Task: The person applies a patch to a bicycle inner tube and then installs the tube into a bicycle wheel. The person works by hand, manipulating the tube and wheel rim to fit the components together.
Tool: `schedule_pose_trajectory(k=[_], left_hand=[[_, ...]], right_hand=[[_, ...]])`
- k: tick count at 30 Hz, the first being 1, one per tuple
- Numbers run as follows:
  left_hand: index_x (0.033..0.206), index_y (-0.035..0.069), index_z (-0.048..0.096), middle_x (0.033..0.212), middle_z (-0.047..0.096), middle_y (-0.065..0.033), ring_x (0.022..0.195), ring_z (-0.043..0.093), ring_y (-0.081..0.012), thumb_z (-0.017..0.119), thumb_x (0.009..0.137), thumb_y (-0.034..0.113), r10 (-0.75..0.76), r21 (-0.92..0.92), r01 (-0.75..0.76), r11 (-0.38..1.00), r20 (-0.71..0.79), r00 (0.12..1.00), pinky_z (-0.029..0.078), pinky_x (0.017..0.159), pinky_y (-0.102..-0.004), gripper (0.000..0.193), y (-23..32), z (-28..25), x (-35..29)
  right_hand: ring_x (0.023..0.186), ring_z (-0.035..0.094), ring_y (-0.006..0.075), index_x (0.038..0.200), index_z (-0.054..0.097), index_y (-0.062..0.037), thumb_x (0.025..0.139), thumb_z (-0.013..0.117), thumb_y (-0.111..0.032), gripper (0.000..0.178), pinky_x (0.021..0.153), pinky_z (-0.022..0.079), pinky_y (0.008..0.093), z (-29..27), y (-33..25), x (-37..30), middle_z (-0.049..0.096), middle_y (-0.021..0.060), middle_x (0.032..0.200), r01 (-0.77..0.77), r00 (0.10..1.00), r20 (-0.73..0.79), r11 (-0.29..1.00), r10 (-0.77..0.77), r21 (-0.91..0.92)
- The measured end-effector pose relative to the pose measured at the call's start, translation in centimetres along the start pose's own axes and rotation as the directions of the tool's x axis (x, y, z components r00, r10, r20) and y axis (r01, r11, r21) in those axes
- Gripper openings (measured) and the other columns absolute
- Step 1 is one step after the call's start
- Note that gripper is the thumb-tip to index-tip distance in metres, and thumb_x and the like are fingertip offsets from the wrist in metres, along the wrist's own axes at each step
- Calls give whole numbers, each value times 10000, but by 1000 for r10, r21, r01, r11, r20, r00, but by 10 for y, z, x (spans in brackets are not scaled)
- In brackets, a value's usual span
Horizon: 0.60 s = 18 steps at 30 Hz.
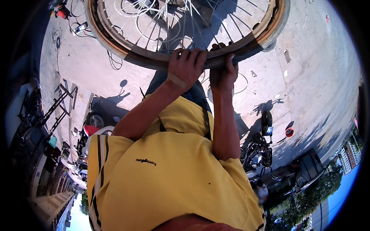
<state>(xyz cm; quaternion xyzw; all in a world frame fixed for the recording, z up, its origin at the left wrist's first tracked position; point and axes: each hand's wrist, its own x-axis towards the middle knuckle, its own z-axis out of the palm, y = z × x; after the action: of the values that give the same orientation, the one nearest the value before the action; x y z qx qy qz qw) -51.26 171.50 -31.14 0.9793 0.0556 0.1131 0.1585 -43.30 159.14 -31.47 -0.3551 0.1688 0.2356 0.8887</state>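
Note:
A large spoked wheel [144, 57] with a dark tyre and a worn, brownish rim fills the top of the view, cut off by the upper edge. My left hand [187, 67] lies over its near edge, fingers curled across tyre and rim toward the spokes. Just right of it, my right hand [224, 75] grips the same edge, thumb up against the tyre and fingertips showing inside the rim. Both hands are closed on the wheel, a short way apart. The hub is mostly beyond the frame.
A loop of white hose or cable [129, 11] shows behind the spokes. Motorcycles [256, 154] stand behind at right, near a small red container [289, 132]. A dark metal frame [63, 100] lies at left. Cables and a small device [81, 28] lie at upper left.

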Motion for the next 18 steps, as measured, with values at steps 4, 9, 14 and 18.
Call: schedule_pose_trajectory(k=[4, 9, 14, 18], left_hand=[[1269, 78, 568, 1166, 652, -90, 1049, 659, -280, 897, 641, 273, 25, 81, -26, 996, 9, 1000, 494, 948, -494, 735, -3, -1, 0], [1283, 70, 567, 1152, 664, -94, 1048, 664, -287, 899, 654, 302, 15, 73, -10, 997, -63, 998, 496, 964, -495, 748, -7, -12, 0], [1295, 70, 571, 1149, 670, -92, 1029, 666, -277, 872, 692, 337, 2, 52, -2, 999, -3, 1000, 495, 970, -485, 725, -2, -14, 2], [1249, 53, 595, 1070, 667, -97, 926, 642, -260, 753, 806, 179, 33, 98, -26, 995, -72, 997, 502, 946, -490, 487, -4, -9, -1]], right_hand=[[1198, 644, 314, 1365, 496, 12, 1088, 549, -218, 363, 1034, 510, 470, 5, 3, -1, 659, 188, 1248, -60, 998, 16, 997, 59, 38], [1180, 649, 302, 1356, 489, 6, 1066, 601, -197, 371, 1046, 499, 446, 24, -1, -8, 657, 179, 1234, 41, 994, 104, 997, -34, -66], [1182, 601, 201, 1425, 449, 11, 1016, 671, -122, 484, 1045, 491, 363, 10, -23, -22, 604, 129, 1331, -166, 986, -30, 915, 167, -368], [1085, 634, 186, 1268, 577, 73, 972, 681, -13, 325, 1006, 496, 339, -5, -15, -23, 676, 128, 1206, -90, 996, -18, 907, 91, -412]])
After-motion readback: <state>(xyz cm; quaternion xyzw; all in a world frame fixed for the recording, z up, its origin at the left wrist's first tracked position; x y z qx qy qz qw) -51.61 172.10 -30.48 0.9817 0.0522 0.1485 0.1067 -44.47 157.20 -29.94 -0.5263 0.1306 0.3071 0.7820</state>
